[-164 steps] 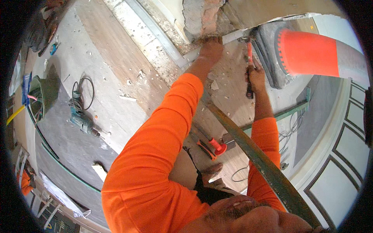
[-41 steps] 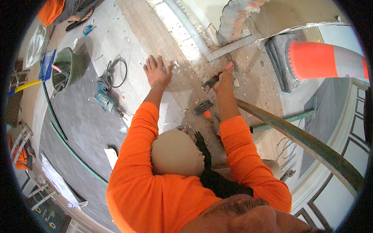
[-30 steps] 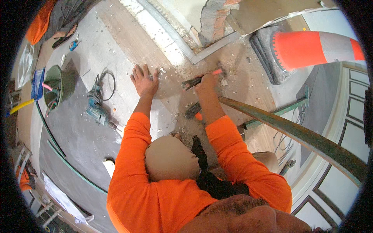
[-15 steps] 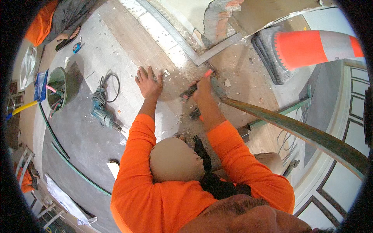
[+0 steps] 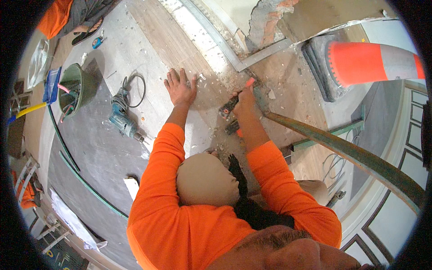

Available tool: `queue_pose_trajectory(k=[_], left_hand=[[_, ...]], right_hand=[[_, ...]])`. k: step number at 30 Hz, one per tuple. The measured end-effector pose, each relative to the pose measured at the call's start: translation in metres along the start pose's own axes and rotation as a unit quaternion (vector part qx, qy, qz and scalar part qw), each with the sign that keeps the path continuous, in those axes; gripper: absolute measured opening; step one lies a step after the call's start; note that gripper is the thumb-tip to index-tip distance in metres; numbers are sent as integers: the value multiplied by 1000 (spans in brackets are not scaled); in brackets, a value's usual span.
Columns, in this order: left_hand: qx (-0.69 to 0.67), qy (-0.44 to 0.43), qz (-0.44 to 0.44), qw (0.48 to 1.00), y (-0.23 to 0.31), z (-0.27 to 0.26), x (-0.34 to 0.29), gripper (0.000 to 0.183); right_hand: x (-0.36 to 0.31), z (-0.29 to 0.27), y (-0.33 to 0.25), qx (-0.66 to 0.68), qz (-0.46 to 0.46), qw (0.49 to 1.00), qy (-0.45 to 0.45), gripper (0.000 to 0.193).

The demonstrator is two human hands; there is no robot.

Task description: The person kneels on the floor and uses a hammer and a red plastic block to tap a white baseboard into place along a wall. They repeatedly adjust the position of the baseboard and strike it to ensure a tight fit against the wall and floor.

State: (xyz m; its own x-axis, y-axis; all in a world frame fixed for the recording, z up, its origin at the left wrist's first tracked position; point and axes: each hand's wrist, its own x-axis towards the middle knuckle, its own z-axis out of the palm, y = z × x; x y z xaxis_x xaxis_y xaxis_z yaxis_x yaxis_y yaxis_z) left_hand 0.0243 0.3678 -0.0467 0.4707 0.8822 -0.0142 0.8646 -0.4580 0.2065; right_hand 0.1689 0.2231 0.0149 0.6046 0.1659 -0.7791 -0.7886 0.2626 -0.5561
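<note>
Right hand (image 5: 245, 100) gripping tool (image 5: 228, 108) near metal edging (image 5: 266, 54); left hand (image 5: 182, 91) well apart

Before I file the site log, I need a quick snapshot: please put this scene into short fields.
Left hand: open, flat on the floor
Right hand: grip closed around a red-and-black tool
Drill: on the floor, left of the left hand
Bucket: green, farther left, items inside
Cone: orange and grey, right of both hands
Other person: partly visible, upper left
</note>
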Motion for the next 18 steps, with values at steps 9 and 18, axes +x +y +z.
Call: queue_pose_trajectory(k=[9, 18], left_hand=[[0, 1, 0, 1000, 1, -1, 2, 69], [-6, 52, 16, 998, -2, 7, 0, 67]], right_hand=[[7, -2, -7, 12, -1, 1000, -15, 7], [-8, 0, -1, -32, 26, 999, 4, 22]])
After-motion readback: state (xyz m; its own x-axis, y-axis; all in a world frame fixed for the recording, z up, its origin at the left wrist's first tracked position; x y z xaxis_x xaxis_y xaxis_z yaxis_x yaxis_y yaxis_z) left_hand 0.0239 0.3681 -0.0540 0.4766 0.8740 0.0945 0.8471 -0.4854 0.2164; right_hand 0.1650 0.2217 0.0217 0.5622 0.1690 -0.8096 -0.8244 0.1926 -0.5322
